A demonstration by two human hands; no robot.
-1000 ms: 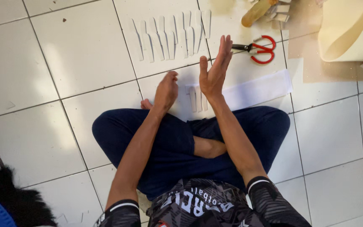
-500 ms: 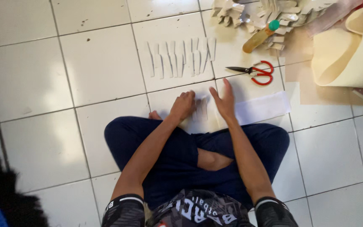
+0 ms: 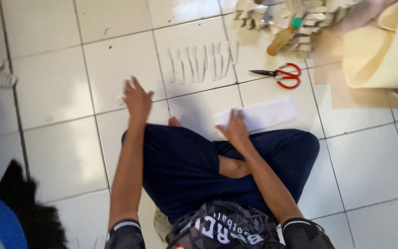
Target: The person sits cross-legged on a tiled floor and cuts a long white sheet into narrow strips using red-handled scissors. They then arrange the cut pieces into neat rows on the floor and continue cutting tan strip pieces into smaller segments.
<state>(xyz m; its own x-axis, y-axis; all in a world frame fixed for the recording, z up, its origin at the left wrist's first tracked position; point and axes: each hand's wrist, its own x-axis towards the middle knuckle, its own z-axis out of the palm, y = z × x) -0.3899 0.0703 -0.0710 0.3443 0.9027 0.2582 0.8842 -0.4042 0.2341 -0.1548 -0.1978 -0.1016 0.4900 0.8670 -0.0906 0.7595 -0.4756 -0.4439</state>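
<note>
I sit cross-legged on a white tiled floor in dark blue trousers. My left hand (image 3: pixel 137 99) reaches out to the left over the tiles with its fingers spread. A small white scrap shows at its fingertips, too blurred to tell whether it is held. My right hand (image 3: pixel 236 130) lies flat on the left end of a white paper sheet (image 3: pixel 268 113) on the floor just beyond my knee. A row of several narrow white paper strips (image 3: pixel 203 62) lies farther out, side by side. Red-handled scissors (image 3: pixel 282 74) rest to the right of the strips.
A large cream roll of sheet material (image 3: pixel 383 50) stands at the top right on a tan sheet. A glue bottle with a green cap (image 3: pixel 284 37) lies on a pile of folded paper pieces (image 3: pixel 309 20). Dark and blue fabric (image 3: pixel 5 216) lies at the bottom left.
My hands were raised together over the paper, then lowered onto it. Now my left hand has swung out to the left while my right hand stays down on the sheet. The view has shifted.
</note>
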